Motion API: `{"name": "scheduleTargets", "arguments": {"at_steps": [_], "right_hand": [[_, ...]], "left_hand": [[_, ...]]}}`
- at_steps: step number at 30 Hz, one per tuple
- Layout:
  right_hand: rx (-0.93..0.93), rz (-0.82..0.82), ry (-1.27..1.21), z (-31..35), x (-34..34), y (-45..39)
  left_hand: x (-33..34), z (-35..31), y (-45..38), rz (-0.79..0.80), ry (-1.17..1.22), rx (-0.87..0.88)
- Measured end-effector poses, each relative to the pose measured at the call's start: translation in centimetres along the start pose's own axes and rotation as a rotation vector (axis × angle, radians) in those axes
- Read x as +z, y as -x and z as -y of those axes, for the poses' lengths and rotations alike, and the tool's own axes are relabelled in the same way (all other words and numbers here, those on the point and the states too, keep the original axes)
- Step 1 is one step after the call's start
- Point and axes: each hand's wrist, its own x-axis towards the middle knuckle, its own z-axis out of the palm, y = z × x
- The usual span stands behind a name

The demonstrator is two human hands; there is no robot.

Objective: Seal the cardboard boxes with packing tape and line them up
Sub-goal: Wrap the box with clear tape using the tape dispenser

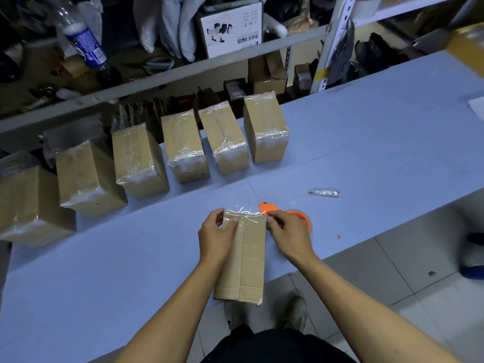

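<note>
A cardboard box (242, 258) is held at the near edge of a pale blue table (366, 153), its far end wrapped in clear tape (242, 214), with the left hand (214, 237) curled round its far-left corner and the right hand (288, 231) pinching the tape at its far-right corner. An orange tape dispenser (285, 213) is partly hidden just behind the right hand, and a small silvery scrap (324, 193) lies at two o'clock from the box. Six taped boxes (183, 145) are lined up from nine to twelve o'clock along the table's far edge, backed by cluttered metal shelves (183, 72).
</note>
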Motion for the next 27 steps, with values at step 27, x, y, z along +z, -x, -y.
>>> {"name": "scheduleTargets", "arguments": {"at_steps": [27], "right_hand": [[-0.072, -0.200, -0.350, 9.3, 2.8, -1.3]], "left_hand": [[-3.5, -4.1, 0.4, -0.391, 0.391, 0.154]]}}
